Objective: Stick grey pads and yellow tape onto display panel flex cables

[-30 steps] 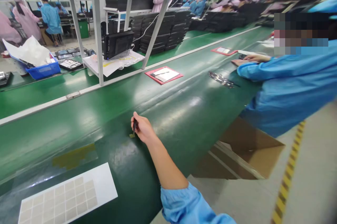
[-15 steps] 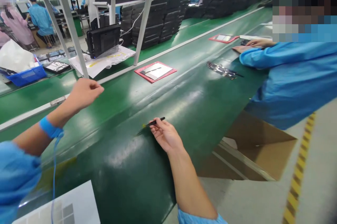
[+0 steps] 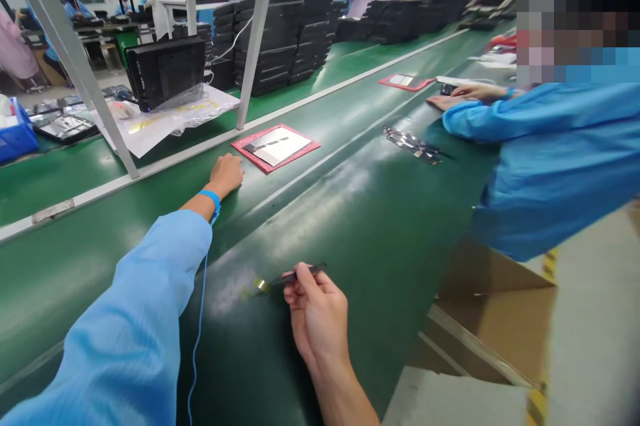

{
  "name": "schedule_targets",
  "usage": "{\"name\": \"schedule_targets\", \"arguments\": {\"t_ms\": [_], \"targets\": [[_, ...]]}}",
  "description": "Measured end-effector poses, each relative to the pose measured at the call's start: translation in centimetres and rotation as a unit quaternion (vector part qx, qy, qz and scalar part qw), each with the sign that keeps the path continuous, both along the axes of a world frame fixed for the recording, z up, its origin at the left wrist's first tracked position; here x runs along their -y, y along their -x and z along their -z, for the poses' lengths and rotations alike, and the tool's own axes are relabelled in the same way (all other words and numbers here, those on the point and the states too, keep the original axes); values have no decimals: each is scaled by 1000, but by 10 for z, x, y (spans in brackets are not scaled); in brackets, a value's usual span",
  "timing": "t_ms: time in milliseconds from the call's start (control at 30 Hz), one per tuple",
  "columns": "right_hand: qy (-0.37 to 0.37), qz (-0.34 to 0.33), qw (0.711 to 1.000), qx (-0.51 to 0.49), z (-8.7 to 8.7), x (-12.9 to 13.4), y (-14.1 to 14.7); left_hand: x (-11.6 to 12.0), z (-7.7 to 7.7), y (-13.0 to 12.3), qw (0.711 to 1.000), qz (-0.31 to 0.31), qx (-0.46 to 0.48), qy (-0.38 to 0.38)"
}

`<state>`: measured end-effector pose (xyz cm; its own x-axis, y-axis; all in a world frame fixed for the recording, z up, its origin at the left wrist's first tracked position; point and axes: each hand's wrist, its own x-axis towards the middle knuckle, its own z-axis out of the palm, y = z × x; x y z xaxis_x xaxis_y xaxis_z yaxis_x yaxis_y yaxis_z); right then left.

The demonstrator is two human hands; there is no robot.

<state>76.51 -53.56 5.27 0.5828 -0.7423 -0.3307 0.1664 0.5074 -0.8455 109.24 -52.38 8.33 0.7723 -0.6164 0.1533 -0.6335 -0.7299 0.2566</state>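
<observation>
Far left, past the counter's far edge, a blue crate [image 3: 16, 136] sits by a tray of dark devices [image 3: 65, 127]. A black display [image 3: 165, 73] rests on a plastic-covered sheet [image 3: 165, 121] on a steel shelf [image 3: 65, 59] over the counter, with stacks of black panels [image 3: 265, 39] behind it, apparently kept up there to leave the belt free.

The left hand [image 3: 226, 175] lies open and palm down towards the far side of the green counter [image 3: 380, 266], holding nothing, just beside a red mat [image 3: 275, 148]. A blue wrist strap [image 3: 213, 199] circles that wrist, and its thin cord [image 3: 201, 319] drops away; this looks like antistatic grounding.

Mid-counter, the right hand [image 3: 317, 313] is closed on black tweezers [image 3: 299, 273], pinched like a pen with the tips pointing left. A small yellowish film piece [image 3: 260, 285] sits at the tips, probably too small for bare fingers. Whether it touches the belt is hard to tell.

Further right, metal strips [image 3: 413, 145] lie on the counter before a co-worker's hands [image 3: 450, 101]. A cardboard box [image 3: 495, 306] stands below the near edge.
</observation>
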Motion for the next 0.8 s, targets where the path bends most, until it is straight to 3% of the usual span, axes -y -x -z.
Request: {"name": "schedule_targets", "arguments": {"t_ms": [167, 433, 667, 800], "targets": [[26, -27, 999, -10, -3, -3, 3, 26, 24, 4, 997, 55, 55, 4], [-5, -25, 999, -18, -8, -7, 2, 48, 29, -6, 990, 104, 94, -25], [8, -11, 1000, -7, -3, -6, -3, 46, 21, 0, 983, 118, 128, -64], [10, 20, 1000, 8, 0, -1, -5, 24, 8, 19, 975, 138, 154, -85]]}}
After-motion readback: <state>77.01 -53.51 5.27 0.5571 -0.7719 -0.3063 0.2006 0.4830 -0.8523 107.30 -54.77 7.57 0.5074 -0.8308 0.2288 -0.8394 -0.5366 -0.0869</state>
